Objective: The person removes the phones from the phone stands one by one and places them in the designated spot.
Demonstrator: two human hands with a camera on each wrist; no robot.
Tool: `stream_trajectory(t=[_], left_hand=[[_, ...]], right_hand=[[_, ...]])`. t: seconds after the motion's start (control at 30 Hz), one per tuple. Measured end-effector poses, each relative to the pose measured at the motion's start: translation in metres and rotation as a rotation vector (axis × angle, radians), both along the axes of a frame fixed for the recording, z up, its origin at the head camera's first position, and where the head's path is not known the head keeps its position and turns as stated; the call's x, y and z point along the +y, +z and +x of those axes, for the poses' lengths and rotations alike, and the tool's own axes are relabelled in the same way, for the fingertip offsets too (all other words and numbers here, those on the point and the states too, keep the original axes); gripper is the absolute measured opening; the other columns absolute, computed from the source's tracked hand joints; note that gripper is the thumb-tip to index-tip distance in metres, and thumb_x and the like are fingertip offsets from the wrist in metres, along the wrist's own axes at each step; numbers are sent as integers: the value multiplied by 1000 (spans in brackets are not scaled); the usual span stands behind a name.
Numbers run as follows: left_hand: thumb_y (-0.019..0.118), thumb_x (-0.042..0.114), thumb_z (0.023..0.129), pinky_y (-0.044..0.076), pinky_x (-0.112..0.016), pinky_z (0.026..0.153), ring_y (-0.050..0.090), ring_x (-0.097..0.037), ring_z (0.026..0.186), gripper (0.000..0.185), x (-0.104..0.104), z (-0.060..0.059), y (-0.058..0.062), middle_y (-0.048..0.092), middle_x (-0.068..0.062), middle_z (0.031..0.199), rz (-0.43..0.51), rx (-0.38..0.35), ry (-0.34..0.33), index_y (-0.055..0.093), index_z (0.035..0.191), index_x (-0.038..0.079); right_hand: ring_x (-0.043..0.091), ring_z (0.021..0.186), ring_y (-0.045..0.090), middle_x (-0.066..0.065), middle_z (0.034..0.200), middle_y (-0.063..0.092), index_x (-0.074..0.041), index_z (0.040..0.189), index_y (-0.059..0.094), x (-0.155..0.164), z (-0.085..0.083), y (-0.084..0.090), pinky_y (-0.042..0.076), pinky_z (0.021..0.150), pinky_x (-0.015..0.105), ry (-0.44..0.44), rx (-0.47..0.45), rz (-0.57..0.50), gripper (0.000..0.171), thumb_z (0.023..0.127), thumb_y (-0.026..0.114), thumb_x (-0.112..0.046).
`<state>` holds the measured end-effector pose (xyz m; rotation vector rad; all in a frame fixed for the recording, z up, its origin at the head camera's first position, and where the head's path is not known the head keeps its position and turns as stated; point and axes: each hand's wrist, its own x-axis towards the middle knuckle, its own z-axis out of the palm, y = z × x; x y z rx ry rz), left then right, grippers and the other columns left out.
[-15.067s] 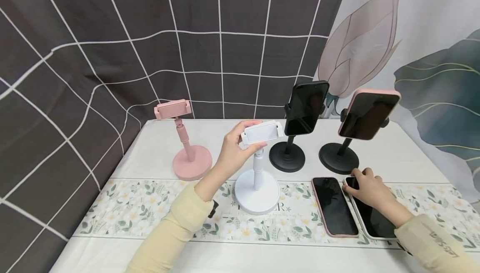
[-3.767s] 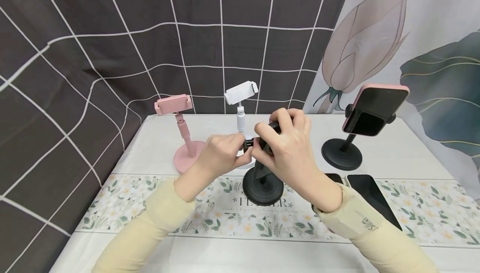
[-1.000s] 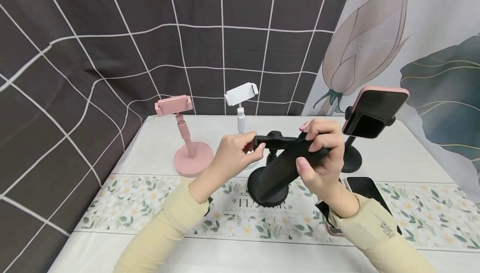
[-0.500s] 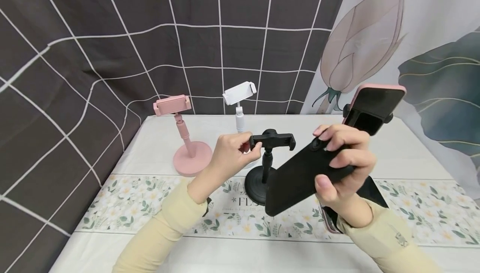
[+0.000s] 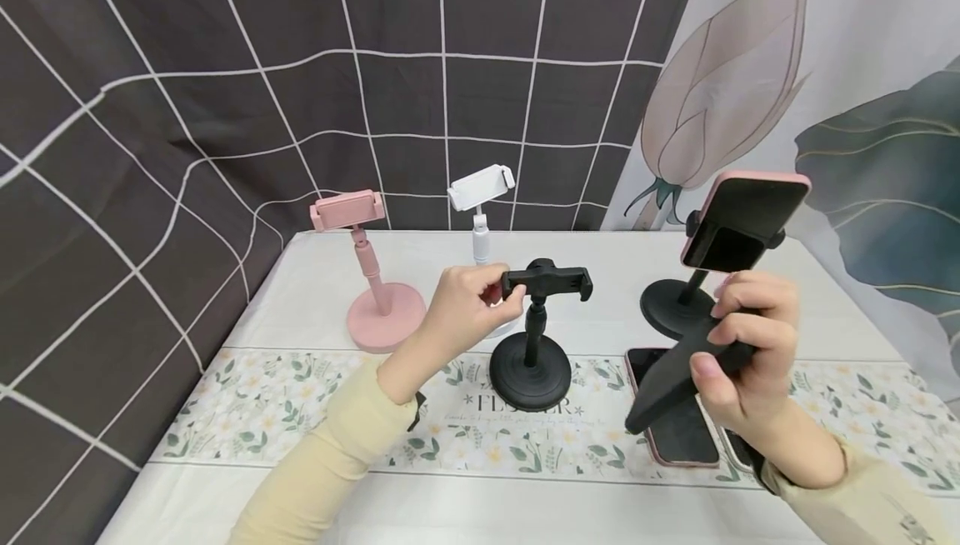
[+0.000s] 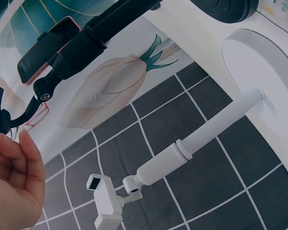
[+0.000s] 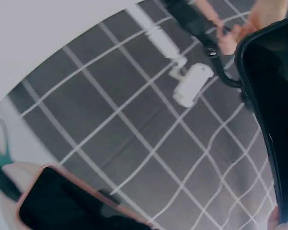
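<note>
The left hand (image 5: 468, 307) pinches the left end of the clamp on the empty black stand (image 5: 534, 337), which stands upright on the floral runner (image 5: 262, 412) of the bench (image 5: 315, 278). The right hand (image 5: 746, 353) curls round a black phone (image 5: 678, 374), tilted in the air above a pink-cased phone (image 5: 675, 437) lying on the runner. Behind stand a pink stand (image 5: 367, 274), a white stand (image 5: 480, 203) and a second black stand (image 5: 678, 303) holding a pink-cased phone.

Black phone (image 5: 678, 370), black stand (image 5: 534, 337) (2 others pink (image 5: 371, 278), white (image 5: 482, 212)), floral runner (image 5: 285, 412).

White table (image 5: 750, 278) bears floral runner (image 5: 262, 412), four phone stands (image 5: 530, 370)
</note>
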<state>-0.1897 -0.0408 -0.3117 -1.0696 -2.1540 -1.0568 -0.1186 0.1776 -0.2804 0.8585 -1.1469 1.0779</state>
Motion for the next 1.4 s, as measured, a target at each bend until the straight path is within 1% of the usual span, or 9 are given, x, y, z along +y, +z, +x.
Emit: stream_trajectory(t=[0.2,0.37,0.5,0.7,0.83,0.97,1.07,1.27,1.4], left_hand=[[59,14,81,22,-15,49,32,-5,49,25,-1,-1,5,38,3,50,-52,-62,11,47,59,10],[60,17,80,23,-15,49,33,-5,49,27,-3,1,9,39,4,50,-96,-80,51,46,57,11],[60,17,81,23,-15,49,33,-5,48,28,-2,2,10,40,5,50,-111,-76,57,46,57,12],[60,17,81,23,-16,49,33,-5,49,29,-1,3,9,39,4,50,-81,-111,63,46,56,11],[59,17,81,23,-16,49,33,-6,49,29,-2,3,7,39,4,50,-73,-113,62,45,56,12],[59,17,80,23,-16,49,33,-6,49,29,-4,3,6,39,4,50,-71,-109,60,44,56,11],[59,16,80,22,-16,49,32,-6,49,29,-5,4,5,38,4,50,-71,-107,65,43,56,11],[58,16,81,21,-16,49,30,-5,47,30,-5,5,5,37,4,50,-67,-82,65,41,56,11],[59,16,81,22,-16,49,31,-6,48,30,-2,4,6,38,4,50,-54,-93,51,42,56,11]], right_hand=[[20,80,36,14,73,36,1,71,38,22,3,-8,24,83,25,-243,-142,181,44,92,54,-34],[34,77,32,20,78,37,2,76,40,56,-3,-23,20,76,35,-458,-200,392,46,97,44,-38],[41,76,33,24,80,40,3,77,41,85,-6,-33,21,70,47,-572,-276,536,45,98,39,-37],[48,80,36,26,86,45,3,81,46,124,-3,-38,24,65,57,-727,-501,732,54,99,28,-45],[47,85,36,22,87,43,0,85,46,142,1,-42,25,66,57,-783,-720,846,53,99,24,-45],[45,87,36,18,90,43,-3,89,45,157,1,-48,27,67,58,-823,-870,929,23,97,40,-24],[44,86,36,18,91,44,-4,91,45,167,-4,-54,28,67,58,-845,-940,980,9,91,48,-13],[39,84,39,13,90,45,-8,92,45,192,-14,-65,31,62,55,-865,-1076,1101,11,88,55,-12],[33,81,41,9,86,45,-11,89,47,209,-16,-73,32,57,48,-844,-1220,1232,12,88,58,-16]])
